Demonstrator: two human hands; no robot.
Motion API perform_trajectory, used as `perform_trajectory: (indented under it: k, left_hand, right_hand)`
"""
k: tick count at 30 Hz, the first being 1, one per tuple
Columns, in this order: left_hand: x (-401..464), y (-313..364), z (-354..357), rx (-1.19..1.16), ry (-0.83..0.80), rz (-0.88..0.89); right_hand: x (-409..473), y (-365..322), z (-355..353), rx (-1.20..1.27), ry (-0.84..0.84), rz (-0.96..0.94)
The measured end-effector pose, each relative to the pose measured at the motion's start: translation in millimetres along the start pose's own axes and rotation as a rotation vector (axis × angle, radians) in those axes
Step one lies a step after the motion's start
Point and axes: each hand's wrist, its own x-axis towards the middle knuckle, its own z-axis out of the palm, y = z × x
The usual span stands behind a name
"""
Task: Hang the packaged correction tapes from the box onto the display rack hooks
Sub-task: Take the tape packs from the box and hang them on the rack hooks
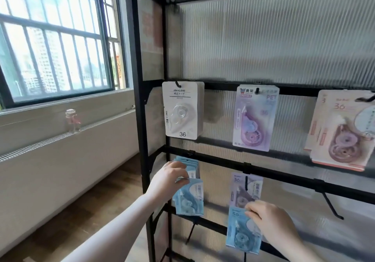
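Note:
My left hand (pixel 169 177) pinches the top of a blue correction tape pack (pixel 188 197) in front of a stack of blue packs (pixel 187 163) hanging at the lower left of the black display rack (pixel 263 172). My right hand (pixel 267 220) holds another blue pack (pixel 242 232) by its upper right corner, below a purple pack (pixel 245 188) that hangs on a hook. The box is out of sight.
On the rail above hang white packs (pixel 181 110), purple packs (pixel 254 117) and pink packs (pixel 343 128). A bare black hook (pixel 332 208) sticks out at the lower right. A window, a radiator cover and a small bottle (pixel 72 120) are at the left.

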Motion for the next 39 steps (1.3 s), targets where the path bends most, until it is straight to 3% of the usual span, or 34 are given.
perform_trajectory:
  k: [15,29,39]
  left_hand:
    - [0,55,23,-0.050,-0.019,0.026]
    - [-4,214,48,-0.026,0.008,0.068]
    - [-2,238,37,0.008,-0.040,0.008]
  right_hand:
    - [-40,58,-44,-0.092,0.059,0.094]
    - [-99,154,-107,0.021,0.131,-0.009]
    - [-84,152,-112,0.171,0.211,-0.098]
